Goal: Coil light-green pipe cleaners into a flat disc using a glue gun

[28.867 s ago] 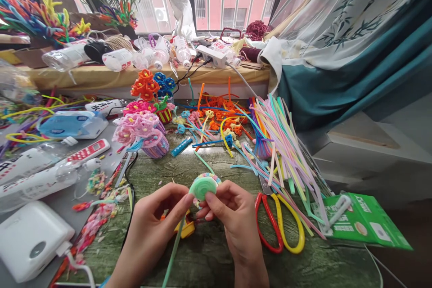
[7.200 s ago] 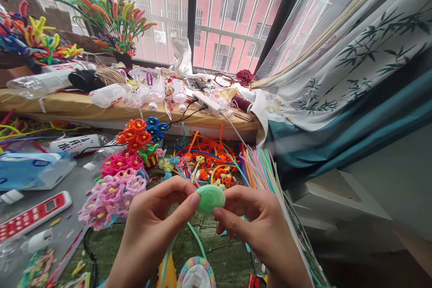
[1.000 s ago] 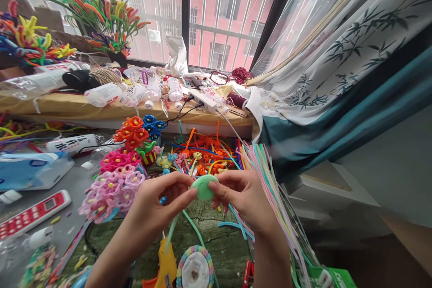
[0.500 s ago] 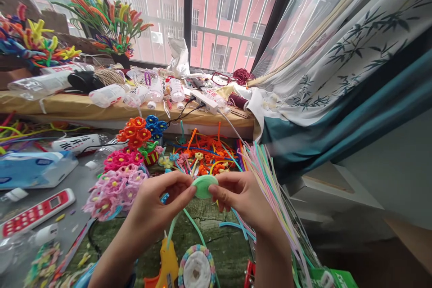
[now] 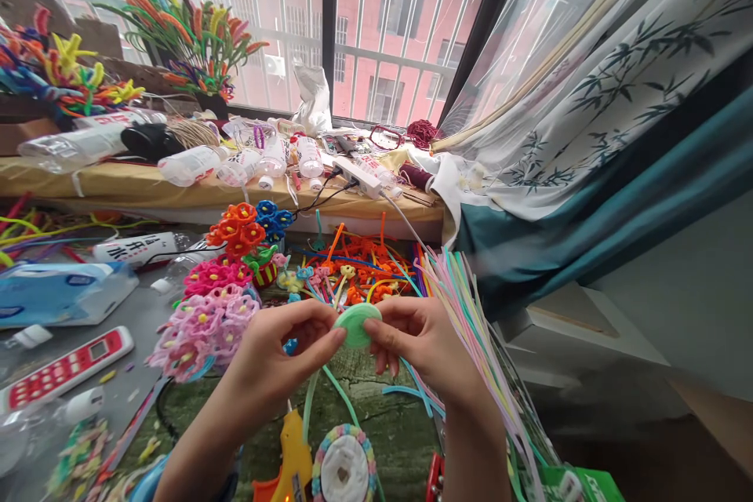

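Observation:
A flat, round, light green disc (image 5: 356, 325) is held up between my two hands, above the green tabletop. My left hand (image 5: 288, 341) pinches its left edge between thumb and fingers. On the right edge, my right hand (image 5: 412, 333) grips it, the thumb lying on its face. Pale green strands (image 5: 341, 396) hang below the hands. Beneath them lie a yellow glue gun (image 5: 294, 451) and a round white piece (image 5: 343, 471) with a pastel beaded-looking rim.
Fuzzy pink flowers (image 5: 203, 321) stand left of my hands, orange pieces (image 5: 376, 263) behind. Pastel stems (image 5: 471, 329) lie on the right. Further left are a red and white remote (image 5: 67, 369) and a blue tissue pack (image 5: 64, 294). Bottles (image 5: 191, 165) line the sill.
The disc has turned slightly and its face shows a little more. My left thumb has shifted slightly to the right, and a pale strand below has moved right.

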{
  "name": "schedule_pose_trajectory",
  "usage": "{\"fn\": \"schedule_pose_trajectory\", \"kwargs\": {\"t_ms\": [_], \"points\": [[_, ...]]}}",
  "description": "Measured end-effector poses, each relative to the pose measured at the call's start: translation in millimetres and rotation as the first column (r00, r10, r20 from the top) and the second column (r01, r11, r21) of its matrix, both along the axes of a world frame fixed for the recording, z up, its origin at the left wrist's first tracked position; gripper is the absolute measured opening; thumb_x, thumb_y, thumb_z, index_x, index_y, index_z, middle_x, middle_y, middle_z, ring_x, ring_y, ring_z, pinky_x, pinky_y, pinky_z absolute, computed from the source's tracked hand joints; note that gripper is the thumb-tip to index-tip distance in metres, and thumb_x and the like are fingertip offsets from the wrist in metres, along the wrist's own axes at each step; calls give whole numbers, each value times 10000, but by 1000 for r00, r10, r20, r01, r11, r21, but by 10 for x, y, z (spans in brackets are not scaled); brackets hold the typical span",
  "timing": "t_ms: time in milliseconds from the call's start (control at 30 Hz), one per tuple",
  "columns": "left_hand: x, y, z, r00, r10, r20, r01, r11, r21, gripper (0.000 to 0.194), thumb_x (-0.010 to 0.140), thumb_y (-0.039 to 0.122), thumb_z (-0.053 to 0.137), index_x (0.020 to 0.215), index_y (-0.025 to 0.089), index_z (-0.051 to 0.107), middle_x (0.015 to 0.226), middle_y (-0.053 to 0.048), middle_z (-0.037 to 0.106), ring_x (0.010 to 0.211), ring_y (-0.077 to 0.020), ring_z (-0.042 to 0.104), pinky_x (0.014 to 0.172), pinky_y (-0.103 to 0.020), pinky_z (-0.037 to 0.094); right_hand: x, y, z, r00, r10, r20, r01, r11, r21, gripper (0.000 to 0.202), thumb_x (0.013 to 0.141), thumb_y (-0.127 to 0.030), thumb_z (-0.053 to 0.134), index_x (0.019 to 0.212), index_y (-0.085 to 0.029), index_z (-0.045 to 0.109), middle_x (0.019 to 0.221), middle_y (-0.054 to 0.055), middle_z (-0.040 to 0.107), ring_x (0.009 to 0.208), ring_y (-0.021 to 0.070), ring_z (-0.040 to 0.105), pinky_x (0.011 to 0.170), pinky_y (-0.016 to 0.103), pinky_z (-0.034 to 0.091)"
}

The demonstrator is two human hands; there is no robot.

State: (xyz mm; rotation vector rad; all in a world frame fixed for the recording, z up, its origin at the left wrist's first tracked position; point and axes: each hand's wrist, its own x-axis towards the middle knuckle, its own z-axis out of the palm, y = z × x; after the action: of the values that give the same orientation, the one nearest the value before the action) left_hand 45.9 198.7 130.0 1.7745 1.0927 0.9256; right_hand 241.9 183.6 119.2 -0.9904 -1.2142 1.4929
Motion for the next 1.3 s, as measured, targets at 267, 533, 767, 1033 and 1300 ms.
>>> {"fn": "schedule_pose_trajectory", "kwargs": {"t_ms": [267, 533, 767, 1033, 1300], "points": [[-24, 10, -5, 999, -22, 46, 23, 1000, -10, 233, 811, 361, 682, 705, 155, 710, 595, 26, 577, 559, -110, 499, 511, -183, 386, -6, 1, -24, 997, 21, -78, -24, 999, -38, 351, 641, -395, 948, 725, -124, 741, 540, -15, 680, 403, 88, 626, 373, 132, 474], [-54, 26, -51, 992, 25, 124, -30, 999, 40, 152, 834, 315, 702, 764, 200, 773, 638, 25, 691, 577, -102, 586, 522, -140, 437, 16, -14, -3, 997, -26, -74, 24, 999, -38, 362, 681, -428, 919, 683, -121, 727, 535, 0, 692, 391, 95, 643, 335, 120, 451], [-13, 31, -65, 988, 9, 154, -8, 1000, -3, 90, 793, 295, 751, 794, 208, 776, 653, 20, 702, 588, -113, 611, 544, -156, 476, -13, -9, 4, 996, -37, -84, 35, 999, -17, 344, 677, -418, 923, 714, -123, 750, 576, 14, 721, 448, 115, 679, 354, 127, 472], [19, 3, -91, 990, 58, 131, -62, 998, 32, 148, 792, 322, 728, 778, 181, 772, 646, 3, 696, 571, -123, 599, 533, -178, 479, 14, -3, 12, 999, 9, -37, -10, 1000, -11, 330, 721, -439, 889, 719, -128, 781, 593, 30, 724, 438, 101, 630, 394, 164, 485], [27, -6, -47, 996, 32, 85, -37, 998, 59, 164, 811, 317, 708, 728, 181, 745, 607, 27, 656, 542, -100, 562, 506, -155, 443, 27, -10, -26, 993, -118, 12, 117, 991, 67, 310, 670, -408, 928, 745, -144, 785, 518, -38, 622, 399, 61, 510, 379, 152, 409]]}}
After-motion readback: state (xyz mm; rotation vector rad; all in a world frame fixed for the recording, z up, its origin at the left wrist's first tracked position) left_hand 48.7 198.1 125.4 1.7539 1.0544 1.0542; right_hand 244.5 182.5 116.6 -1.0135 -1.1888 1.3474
